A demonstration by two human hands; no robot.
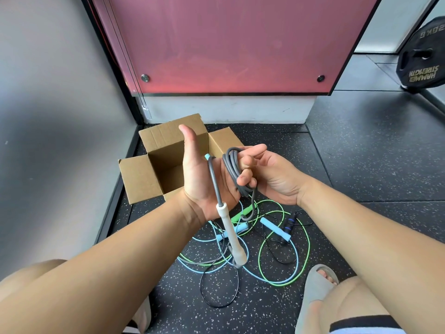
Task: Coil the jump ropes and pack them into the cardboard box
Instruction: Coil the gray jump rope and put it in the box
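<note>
An open cardboard box (142,179) sits on the floor just behind the hands, with green, blue and black ropes (279,239) tangled below them. The grey jump rope (232,169) loops round the left hand (199,174), thumb straight, fingers hidden. The right hand (272,179) fingers curl round the coil; its white handle (231,235) dangles

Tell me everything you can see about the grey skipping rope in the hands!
The grey rope is a smooth, rubbery-looking cord wound in several loops. The right hand grips the loops with curled fingers; one strand runs down across the palm of the left hand. From it a pale handle hangs tilted, above the loose ropes on the floor. A light blue tip pokes up beside the palm.
</note>
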